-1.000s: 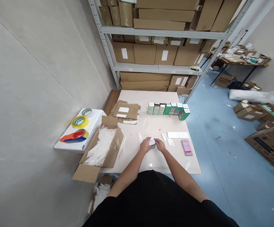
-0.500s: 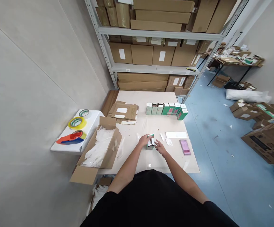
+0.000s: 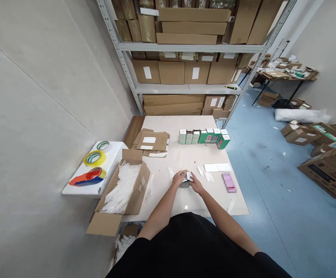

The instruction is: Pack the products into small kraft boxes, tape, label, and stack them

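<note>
A small box (image 3: 185,185) stands on the table in front of me, its top end open with a white flap raised. My left hand (image 3: 179,178) is closed on the box's left side and top edge. On the opposite side, the fingers of my right hand (image 3: 196,184) press against the box near the flap. What lies inside the box is too small to make out. Right of my hands are white paper slips (image 3: 208,176), a white strip (image 3: 217,167) and a blurred pink item (image 3: 229,182).
Green and white boxes (image 3: 202,136) form a row toward the table's far end. Flattened cardboard (image 3: 153,139) lies at the left, behind an open carton (image 3: 137,195) of white plastic bags. Tape rolls (image 3: 94,158) rest on a white surface. A loaded shelf rack (image 3: 185,89) stands behind.
My right hand has come in from the right and now touches the small box. My left hand has settled lower over its top edge. The camera view has tilted slightly upward.
</note>
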Action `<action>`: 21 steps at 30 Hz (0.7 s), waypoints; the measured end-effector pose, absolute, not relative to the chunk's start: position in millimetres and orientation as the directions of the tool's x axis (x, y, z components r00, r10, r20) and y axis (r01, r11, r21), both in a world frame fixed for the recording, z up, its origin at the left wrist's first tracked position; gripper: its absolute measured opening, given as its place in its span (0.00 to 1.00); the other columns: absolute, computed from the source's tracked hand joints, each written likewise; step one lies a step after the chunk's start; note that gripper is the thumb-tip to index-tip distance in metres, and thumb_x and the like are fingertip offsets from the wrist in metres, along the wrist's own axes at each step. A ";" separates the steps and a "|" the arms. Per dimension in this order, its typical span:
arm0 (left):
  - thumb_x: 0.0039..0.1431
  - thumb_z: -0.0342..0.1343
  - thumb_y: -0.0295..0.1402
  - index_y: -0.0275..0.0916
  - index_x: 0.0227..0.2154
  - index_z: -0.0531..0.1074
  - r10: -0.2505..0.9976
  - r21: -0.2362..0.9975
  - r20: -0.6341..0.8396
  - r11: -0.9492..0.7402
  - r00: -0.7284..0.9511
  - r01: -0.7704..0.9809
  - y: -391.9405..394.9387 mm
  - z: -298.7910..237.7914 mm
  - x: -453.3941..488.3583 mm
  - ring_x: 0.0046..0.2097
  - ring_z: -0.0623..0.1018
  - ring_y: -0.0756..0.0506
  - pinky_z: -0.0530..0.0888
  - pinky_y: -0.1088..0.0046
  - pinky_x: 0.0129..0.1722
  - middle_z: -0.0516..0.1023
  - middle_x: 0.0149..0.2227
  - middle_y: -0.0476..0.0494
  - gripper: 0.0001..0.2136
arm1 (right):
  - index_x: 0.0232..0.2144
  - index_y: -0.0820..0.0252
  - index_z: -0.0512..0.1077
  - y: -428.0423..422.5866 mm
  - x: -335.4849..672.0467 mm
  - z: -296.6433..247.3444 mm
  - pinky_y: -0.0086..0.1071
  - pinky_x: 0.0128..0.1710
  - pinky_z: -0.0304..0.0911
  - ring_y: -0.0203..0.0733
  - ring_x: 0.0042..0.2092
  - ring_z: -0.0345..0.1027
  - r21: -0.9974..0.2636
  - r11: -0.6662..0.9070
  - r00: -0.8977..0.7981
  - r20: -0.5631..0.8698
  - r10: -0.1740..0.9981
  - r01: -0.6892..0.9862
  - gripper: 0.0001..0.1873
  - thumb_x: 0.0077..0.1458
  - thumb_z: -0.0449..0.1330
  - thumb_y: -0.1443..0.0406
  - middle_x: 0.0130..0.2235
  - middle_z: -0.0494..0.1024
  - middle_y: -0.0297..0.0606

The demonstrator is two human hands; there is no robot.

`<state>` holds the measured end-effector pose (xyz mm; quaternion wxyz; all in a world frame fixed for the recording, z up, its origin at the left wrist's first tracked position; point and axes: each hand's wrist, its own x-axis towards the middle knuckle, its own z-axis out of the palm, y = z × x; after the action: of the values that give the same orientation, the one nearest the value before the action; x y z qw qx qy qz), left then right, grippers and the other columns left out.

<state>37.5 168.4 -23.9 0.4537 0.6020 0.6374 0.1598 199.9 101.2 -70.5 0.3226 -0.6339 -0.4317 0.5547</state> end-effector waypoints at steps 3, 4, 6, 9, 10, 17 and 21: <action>0.58 0.61 0.36 0.45 0.55 0.77 0.895 0.791 -0.388 0.201 0.221 0.578 167.8 -26.2 32.9 0.54 0.79 0.43 0.72 0.68 0.55 0.80 0.57 0.45 0.21 | 0.73 0.47 0.47 103.1 201.2 -62.2 0.39 0.60 0.65 0.41 0.54 0.77 -0.859 -0.442 0.035 -0.448 0.893 0.258 0.49 0.54 0.59 0.70 0.67 0.69 0.44; 0.57 0.61 0.35 0.45 0.56 0.77 0.889 0.802 -0.393 0.205 0.236 0.561 168.3 -26.6 30.7 0.55 0.79 0.43 0.72 0.68 0.55 0.80 0.57 0.45 0.22 | 0.73 0.47 0.46 104.1 201.4 -59.5 0.39 0.60 0.64 0.41 0.53 0.78 -0.854 -0.446 0.038 -0.453 0.891 0.268 0.48 0.55 0.59 0.71 0.67 0.69 0.44; 0.57 0.58 0.33 0.43 0.56 0.77 0.878 0.815 -0.411 0.232 0.247 0.531 169.7 -27.0 24.8 0.54 0.79 0.43 0.72 0.68 0.55 0.80 0.57 0.44 0.22 | 0.73 0.48 0.47 106.6 201.5 -54.6 0.39 0.60 0.65 0.42 0.53 0.78 -0.843 -0.452 0.044 -0.460 0.887 0.291 0.48 0.55 0.59 0.71 0.66 0.69 0.45; 0.61 0.53 0.33 0.40 0.56 0.76 0.875 0.855 -0.397 0.242 0.276 0.459 169.5 -27.2 13.8 0.56 0.78 0.43 0.73 0.67 0.57 0.79 0.58 0.41 0.21 | 0.73 0.49 0.49 111.0 199.7 -48.6 0.38 0.58 0.65 0.43 0.53 0.78 -0.827 -0.448 0.055 -0.458 0.887 0.341 0.46 0.56 0.61 0.69 0.65 0.72 0.44; 0.62 0.51 0.33 0.39 0.57 0.76 0.881 0.871 -0.377 0.233 0.286 0.433 168.3 -27.5 10.6 0.57 0.78 0.42 0.72 0.66 0.58 0.79 0.58 0.40 0.21 | 0.73 0.49 0.50 112.6 198.3 -46.6 0.38 0.57 0.66 0.44 0.53 0.78 -0.820 -0.441 0.061 -0.452 0.890 0.365 0.45 0.57 0.61 0.68 0.64 0.73 0.44; 0.65 0.45 0.29 0.42 0.61 0.74 0.910 0.876 -0.312 0.164 0.273 0.454 155.0 -33.6 12.3 0.62 0.75 0.43 0.69 0.63 0.64 0.78 0.60 0.46 0.24 | 0.60 0.58 0.69 129.3 173.2 -29.5 0.42 0.52 0.66 0.58 0.52 0.77 -0.605 -0.394 0.198 -0.365 0.910 0.692 0.28 0.59 0.64 0.60 0.49 0.82 0.52; 0.57 0.54 0.25 0.45 0.66 0.66 0.890 0.842 -0.316 0.104 0.328 0.530 151.7 -34.2 15.1 0.62 0.75 0.41 0.71 0.63 0.62 0.75 0.62 0.47 0.32 | 0.51 0.60 0.75 141.3 168.0 -24.8 0.43 0.50 0.66 0.59 0.51 0.77 -0.532 -0.446 0.263 -0.385 0.885 0.720 0.17 0.61 0.61 0.60 0.45 0.82 0.56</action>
<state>15.1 151.7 -34.2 0.4985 0.6446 0.5508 0.1806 168.0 141.3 -24.8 0.1256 -0.7847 -0.5113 0.3271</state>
